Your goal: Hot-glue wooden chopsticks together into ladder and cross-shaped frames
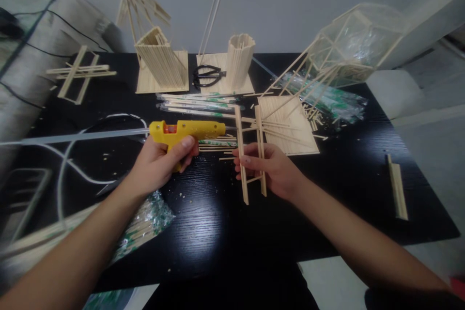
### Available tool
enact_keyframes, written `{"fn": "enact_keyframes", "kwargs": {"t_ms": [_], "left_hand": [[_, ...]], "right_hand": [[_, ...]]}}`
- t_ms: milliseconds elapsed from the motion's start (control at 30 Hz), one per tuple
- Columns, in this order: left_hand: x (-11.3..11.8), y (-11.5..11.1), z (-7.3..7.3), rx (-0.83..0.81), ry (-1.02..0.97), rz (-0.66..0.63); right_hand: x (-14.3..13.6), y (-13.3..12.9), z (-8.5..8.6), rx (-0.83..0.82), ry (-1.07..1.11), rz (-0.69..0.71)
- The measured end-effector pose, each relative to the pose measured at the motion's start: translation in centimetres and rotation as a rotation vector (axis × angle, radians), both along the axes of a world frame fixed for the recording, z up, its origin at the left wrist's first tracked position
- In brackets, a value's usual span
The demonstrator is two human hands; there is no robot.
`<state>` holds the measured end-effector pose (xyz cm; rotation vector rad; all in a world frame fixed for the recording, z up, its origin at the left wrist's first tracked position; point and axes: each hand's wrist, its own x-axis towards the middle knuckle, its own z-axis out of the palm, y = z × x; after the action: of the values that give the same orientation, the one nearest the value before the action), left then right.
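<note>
We had our left hand (pixel 154 164) wrapped round the handle of a yellow glue gun (pixel 198 129), its nozzle pointing to three o'clock. Our right hand (pixel 279 170) gripped a wooden stick frame (pixel 244 185) at the gun's three o'clock; we could not tell whether the nozzle touched it. From the frame, black scissors (pixel 209 75) lay towards eleven o'clock and a pale board (pixel 283 123) at two.
</note>
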<state>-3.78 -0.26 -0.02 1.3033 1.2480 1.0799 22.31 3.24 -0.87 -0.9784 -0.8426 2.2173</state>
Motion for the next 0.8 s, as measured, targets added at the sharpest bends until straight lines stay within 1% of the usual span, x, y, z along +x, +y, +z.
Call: {"fn": "enact_keyframes", "kwargs": {"t_ms": [200,333,400,467,567,667,800], "left_hand": [[-0.1,0.4,0.3,0.009,0.096,0.080],[0.0,1.0,0.8,-0.069,0.164,0.124],[-0.1,1.2,0.8,-0.120,0.261,0.145],[-0.3,1.2,0.5,-0.136,0.403,0.168],[-0.6,1.2,-0.1,-0.138,0.567,0.155],[-0.6,1.1,0.0,-0.087,0.717,0.125],[-0.4,1.2,0.8,0.022,0.873,0.113]], "right_hand": [[0.0,0.0,0.2,0.012,0.016,0.012],[0.1,0.2,0.2,0.024,0.006,0.016],[0.1,0.2,0.2,0.036,-0.006,0.015],[0.0,0.1,0.2,0.059,-0.011,0.013],[0.0,-0.1,0.3,0.094,0.001,0.028],[0.0,-0.2,0.4,0.113,0.026,0.057],[0.1,-0.2,0.3,0.123,0.074,0.110]]}}
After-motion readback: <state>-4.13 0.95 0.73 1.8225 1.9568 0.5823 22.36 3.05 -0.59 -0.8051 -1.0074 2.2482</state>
